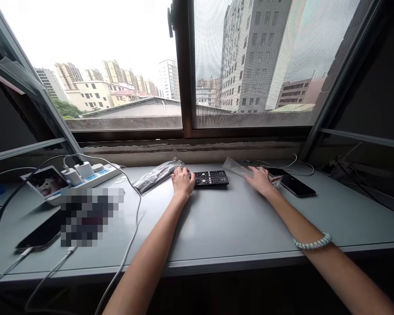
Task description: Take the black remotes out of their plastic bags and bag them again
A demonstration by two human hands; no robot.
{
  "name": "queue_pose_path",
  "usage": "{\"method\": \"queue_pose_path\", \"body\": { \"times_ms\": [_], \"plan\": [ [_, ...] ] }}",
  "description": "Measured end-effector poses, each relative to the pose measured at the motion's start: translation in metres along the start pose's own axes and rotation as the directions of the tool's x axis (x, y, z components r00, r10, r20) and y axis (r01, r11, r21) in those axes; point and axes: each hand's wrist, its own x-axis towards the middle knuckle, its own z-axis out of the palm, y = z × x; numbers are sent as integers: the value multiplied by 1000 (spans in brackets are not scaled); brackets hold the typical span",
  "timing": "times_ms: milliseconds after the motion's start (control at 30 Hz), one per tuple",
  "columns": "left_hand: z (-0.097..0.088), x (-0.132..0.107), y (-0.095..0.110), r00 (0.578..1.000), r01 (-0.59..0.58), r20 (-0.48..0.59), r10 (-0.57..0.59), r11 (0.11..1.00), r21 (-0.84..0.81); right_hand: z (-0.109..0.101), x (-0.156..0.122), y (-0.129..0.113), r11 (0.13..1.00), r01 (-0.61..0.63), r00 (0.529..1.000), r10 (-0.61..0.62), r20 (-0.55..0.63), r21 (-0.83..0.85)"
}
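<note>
A black remote control (212, 178) lies on the grey desk (216, 223) near the window. My left hand (182, 181) is curled over the remote's left end, fingers closed on it. My right hand (260, 179) lies flat with fingers stretched out on a clear plastic bag (236, 166) to the right of the remote. A black phone (294, 185) lies face up just right of that hand. A second plastic bag with something dark inside (156, 176) lies to the left of my left hand.
At the left stand a white power strip (88, 173) with chargers, a small photo card (46, 180), another phone (41, 234) and several cables (131, 232). A blurred patch covers part of the desk. White cables (293, 166) run along the back right. The window sill is behind.
</note>
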Motion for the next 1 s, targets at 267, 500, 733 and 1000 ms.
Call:
{"method": "queue_pose_path", "body": {
  "times_ms": [267,500,733,1000],
  "plan": [
    [4,-2,0,1000,9,21,-9,1000,16,10,-3,-4,992,-121,971,128,201,-44],
    [2,0,-2,1000,2,18,-2,1000,13,9,0,-2,998,-48,994,51,99,-29],
    [-2,2,-6,997,67,27,-67,998,0,7,1,-2,999,39,999,-39,-27,4],
    [1,6,-11,999,45,13,-46,999,11,9,2,-2,999,45,999,-45,1,-29]
  ]
}}
